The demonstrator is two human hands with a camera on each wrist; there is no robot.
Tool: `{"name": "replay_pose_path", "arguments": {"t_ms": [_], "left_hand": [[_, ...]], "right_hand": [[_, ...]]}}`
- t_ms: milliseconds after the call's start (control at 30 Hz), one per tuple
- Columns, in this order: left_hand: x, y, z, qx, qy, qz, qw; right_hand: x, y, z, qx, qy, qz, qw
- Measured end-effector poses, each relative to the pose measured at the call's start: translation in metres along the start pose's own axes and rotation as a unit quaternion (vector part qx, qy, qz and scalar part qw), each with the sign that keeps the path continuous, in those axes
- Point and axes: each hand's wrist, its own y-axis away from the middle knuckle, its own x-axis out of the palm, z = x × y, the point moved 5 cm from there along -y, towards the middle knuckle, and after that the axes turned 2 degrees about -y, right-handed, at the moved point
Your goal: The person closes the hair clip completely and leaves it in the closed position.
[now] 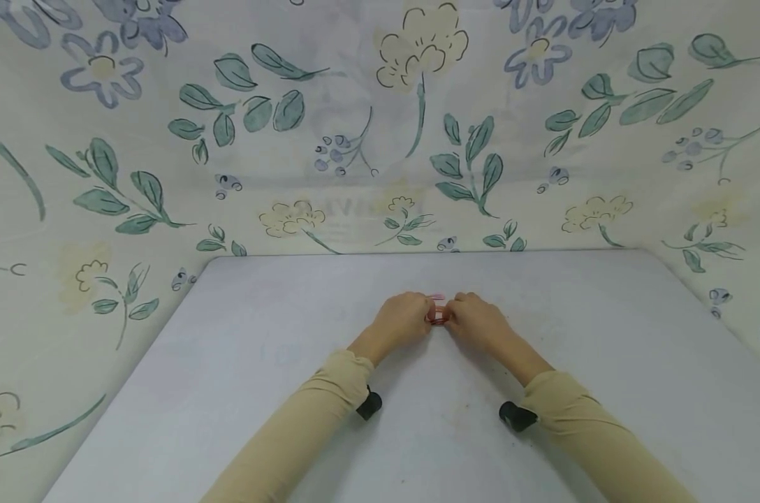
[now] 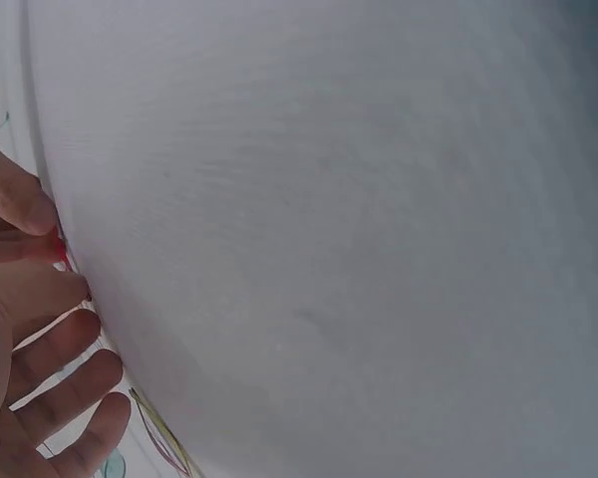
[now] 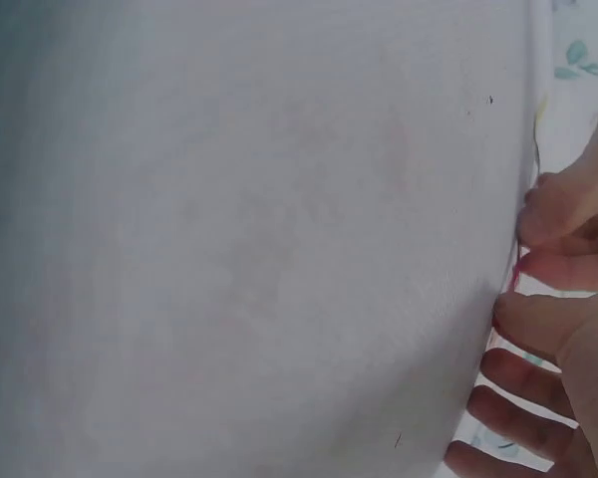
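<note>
Near the far middle of the table, thin red-orange strands (image 1: 439,321), wire-like or cord-like, span the small gap between both hands. My left hand (image 1: 405,318) pinches their left side, fingertips close to the tabletop. From the other side my right hand (image 1: 480,319) pinches them too. A pink strand (image 1: 438,296) shows just beyond the fingertips. In the left wrist view, a red bit (image 2: 61,249) sits at the fingertips, and thin yellowish and dark-red strands (image 2: 157,430) run out below. A red strand (image 3: 516,274) appears between fingertips in the right wrist view. Fingers cover most of the strands.
The white table (image 1: 260,335) reaches back to a floral cloth wall (image 1: 355,175), which also rises on the left and right. Black cylindrical devices hang at the left wrist (image 1: 370,405) and the right wrist (image 1: 517,417), low over the tabletop.
</note>
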Motion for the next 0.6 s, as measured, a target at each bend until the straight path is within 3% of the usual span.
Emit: {"name": "replay_pose_path", "arguments": {"t_ms": [600], "left_hand": [[-0.0004, 0.0052, -0.0002, 0.007, 0.007, -0.007, 0.9999]], "right_hand": [[-0.0043, 0.0025, 0.0002, 0.011, -0.017, 0.025, 0.999]]}}
